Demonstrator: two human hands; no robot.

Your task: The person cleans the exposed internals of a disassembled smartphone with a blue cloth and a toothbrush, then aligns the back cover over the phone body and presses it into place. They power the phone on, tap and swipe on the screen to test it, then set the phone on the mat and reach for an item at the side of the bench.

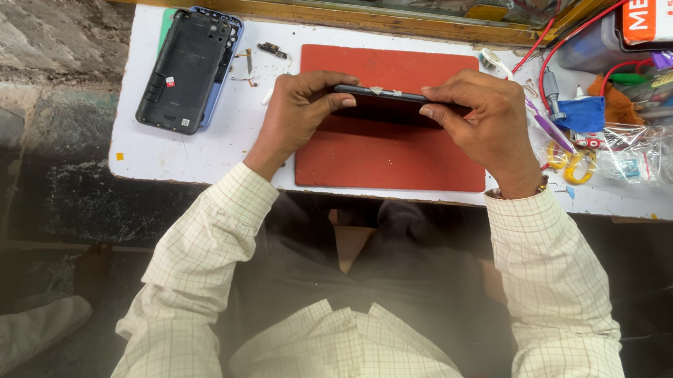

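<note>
— So where is the phone [391, 101]?

— Up on its long edge over the red mat [388, 149], near the mat's far side. The left hand [298, 110] grips one end, the right hand [482, 120] the other, fingers curled over the top edge and thumbs pressed on the near face.

— Any room around it?

— The near half of the red mat lies bare, right down to the table [185, 154] edge. Left of the mat is a strip of white top, then a phone back cover [185, 70] lying flat.

— And right of the mat?

— Crowded: yellow scissors [575, 167], a blue cloth [586, 114], red wires [571, 40], plastic bags [638, 155]. Beyond the mat's far-left corner sit small parts [271, 50], probably screws or connectors; too small to tell.
</note>
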